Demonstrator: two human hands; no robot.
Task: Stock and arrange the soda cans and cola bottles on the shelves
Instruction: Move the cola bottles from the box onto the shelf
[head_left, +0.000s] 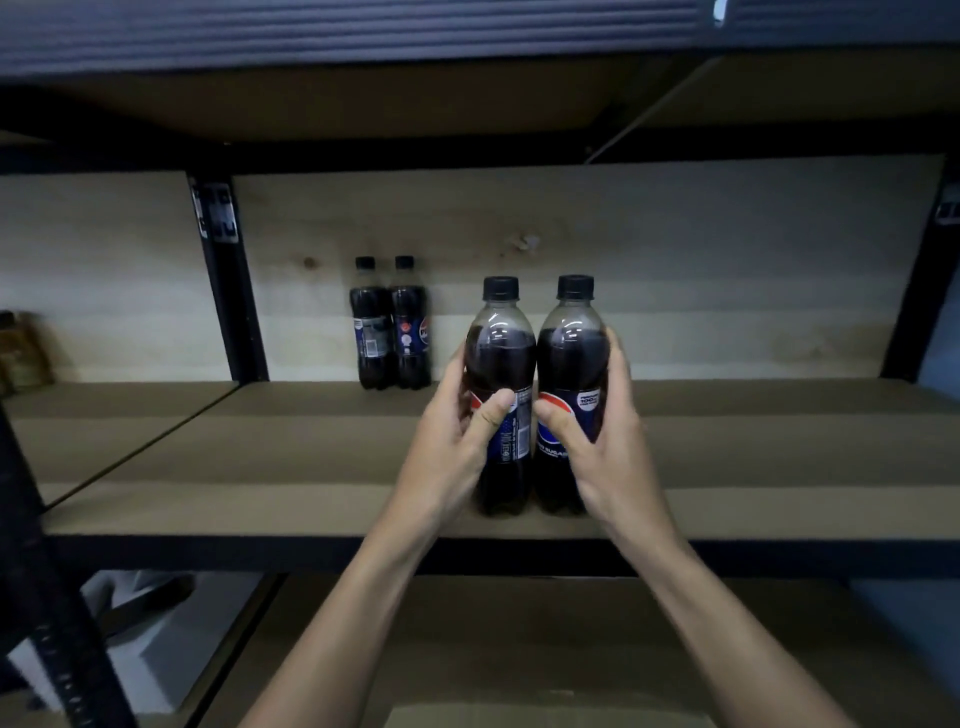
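Two cola bottles with black caps stand upright, side by side and touching, near the front edge of the middle shelf (291, 457). My left hand (457, 436) grips the left bottle (501, 358) around its label. My right hand (602, 441) grips the right bottle (571, 358) the same way. Two more cola bottles, one on the left (370, 327) and one on the right (410, 325), stand together against the wooden back panel, left of and behind the held pair. No soda cans are in view.
Black metal uprights stand at the back left (228, 291), the right edge (919, 291) and the near left (47, 597). A shelf board (363, 104) hangs overhead and a lower shelf (519, 649) lies beneath. A brownish object (21, 353) sits at far left.
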